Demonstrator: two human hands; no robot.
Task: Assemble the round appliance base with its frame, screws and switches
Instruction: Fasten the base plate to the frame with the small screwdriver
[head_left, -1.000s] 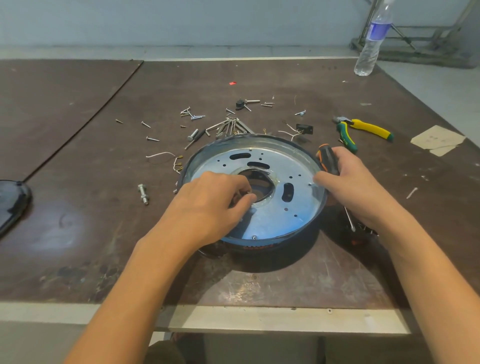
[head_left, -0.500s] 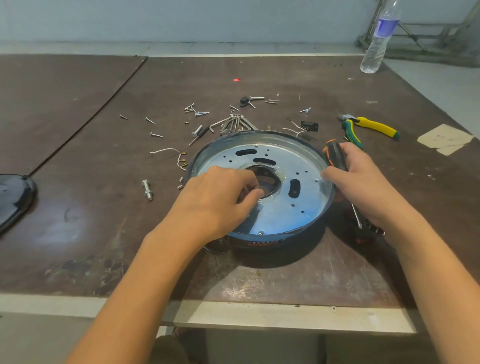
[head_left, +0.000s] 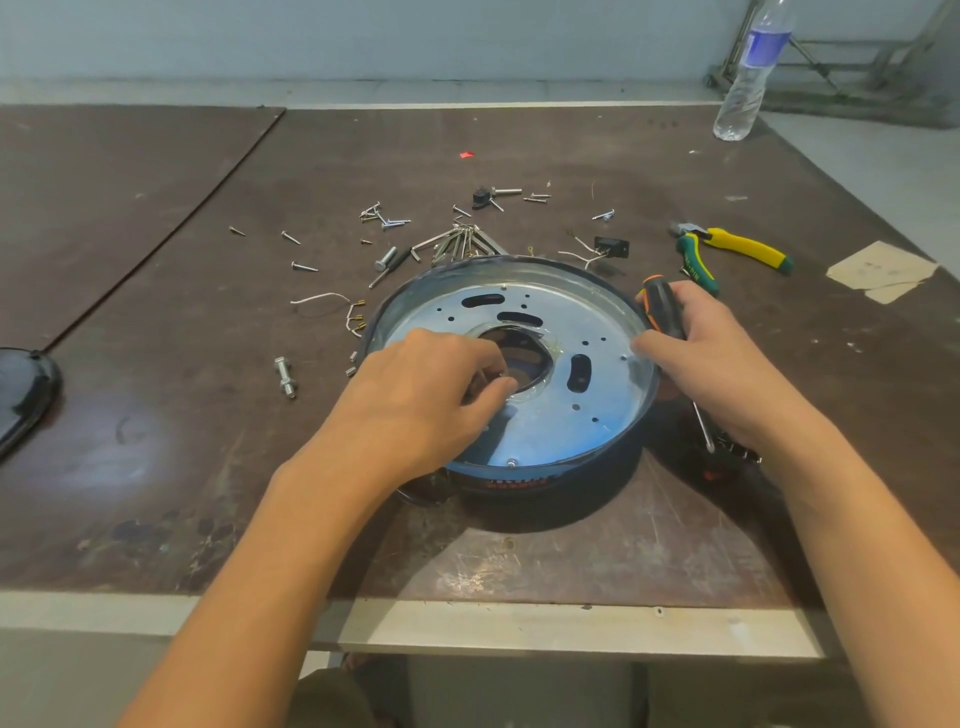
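Observation:
The round dark appliance base (head_left: 550, 483) lies on the table with a silvery perforated frame plate (head_left: 582, 317) set inside it. My left hand (head_left: 426, 395) hovers over the plate's centre hole (head_left: 524, 358). Its thumb and curled fingers pinch a small metal part that is barely visible. My right hand (head_left: 727, 364) grips a screwdriver with a black and orange handle (head_left: 657, 306) at the base's right rim, thumb on the rim and shaft (head_left: 702, 428) pointing down towards me. Loose screws (head_left: 387, 221) and a black switch with wires (head_left: 610, 247) lie behind the base.
Yellow and green pliers (head_left: 727, 247) lie at the right, near a paper scrap (head_left: 883, 270). A water bottle (head_left: 748, 78) stands at the far right corner. A bolt (head_left: 285, 376) lies left of the base, and a black object (head_left: 23, 395) sits at the left edge.
Both hands keep their places on the base and the screwdriver. Only my view has shifted slightly.

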